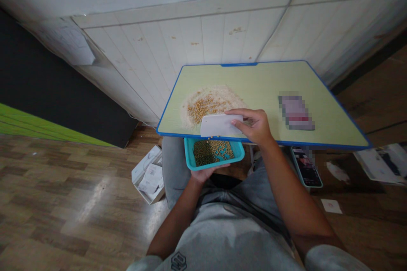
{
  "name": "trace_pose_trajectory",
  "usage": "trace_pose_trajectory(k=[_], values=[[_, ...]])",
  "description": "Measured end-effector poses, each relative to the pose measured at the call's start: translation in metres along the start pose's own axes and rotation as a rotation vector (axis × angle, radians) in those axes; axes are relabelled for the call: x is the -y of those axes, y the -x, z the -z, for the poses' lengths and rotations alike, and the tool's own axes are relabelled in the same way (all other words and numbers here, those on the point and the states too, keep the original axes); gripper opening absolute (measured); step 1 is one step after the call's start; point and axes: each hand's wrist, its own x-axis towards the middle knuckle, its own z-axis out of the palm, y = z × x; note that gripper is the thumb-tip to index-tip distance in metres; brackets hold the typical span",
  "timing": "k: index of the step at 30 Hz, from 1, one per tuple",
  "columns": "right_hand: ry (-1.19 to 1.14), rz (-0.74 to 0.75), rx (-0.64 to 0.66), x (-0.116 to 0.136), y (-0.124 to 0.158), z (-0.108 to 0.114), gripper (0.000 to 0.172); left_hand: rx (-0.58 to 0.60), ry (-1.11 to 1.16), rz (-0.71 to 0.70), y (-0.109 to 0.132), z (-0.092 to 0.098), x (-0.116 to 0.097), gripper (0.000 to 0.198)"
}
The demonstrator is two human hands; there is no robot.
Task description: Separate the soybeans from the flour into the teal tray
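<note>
My right hand [256, 125] pinches a white flat scraper [219, 125] upright on the table, close to its near edge. Behind the scraper lies a pile of yellow soybeans [203, 108] mixed with pale grains that look like rice [227, 93]. Below that edge, my left hand [206, 173] grips a turquoise plastic basket [214, 165] from underneath; its fingers are partly hidden by it. Inside the basket are dark green beans on the left and yellow soybeans on the right. A few soybeans sit at the table edge just above the basket.
The light green folding table [267, 80] has a blue rim and stands against a white panelled wall [178, 42]. A blurred-out flat item [296, 112] lies on its right side. A phone [307, 167] is below the table at right. An open white box [149, 175] sits on the floor at left.
</note>
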Motion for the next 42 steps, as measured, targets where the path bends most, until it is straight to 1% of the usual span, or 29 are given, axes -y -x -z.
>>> trace_pose_trajectory(k=[3,5,7,10,11,13,19,29,34,42], values=[[-0.015,0.014,0.012,-0.001,0.001,0.000,0.024,0.037,0.016,-0.005,0.000,0.002,0.000,0.066],[-0.010,0.004,-0.020,-0.002,0.001,-0.001,0.024,0.022,0.031,-0.003,0.000,0.002,0.001,0.067],[0.004,-0.032,-0.117,-0.005,0.000,-0.003,0.026,-0.027,0.041,0.005,0.000,0.001,0.001,0.068],[0.014,-0.080,-0.311,-0.011,-0.001,-0.006,0.031,-0.070,0.063,0.012,0.000,0.000,0.001,0.067],[0.015,-0.085,-0.354,-0.013,-0.002,-0.007,0.032,-0.067,0.071,0.012,0.000,-0.001,0.001,0.068],[0.022,-0.089,-0.385,-0.016,-0.002,-0.007,0.033,-0.051,0.082,0.011,0.000,-0.001,0.001,0.068],[0.026,-0.103,-0.297,-0.016,-0.001,-0.007,0.033,-0.054,0.055,0.018,0.000,-0.001,0.001,0.067],[0.049,-0.068,-0.240,-0.015,-0.002,-0.006,0.032,-0.023,0.076,0.004,-0.002,0.005,0.002,0.066],[0.076,-0.053,-0.215,-0.015,-0.002,-0.005,0.031,-0.042,0.055,0.015,-0.001,0.004,0.002,0.067],[0.036,-0.013,-0.182,-0.013,-0.002,-0.005,0.028,-0.068,0.089,0.003,-0.001,0.000,0.002,0.064]])
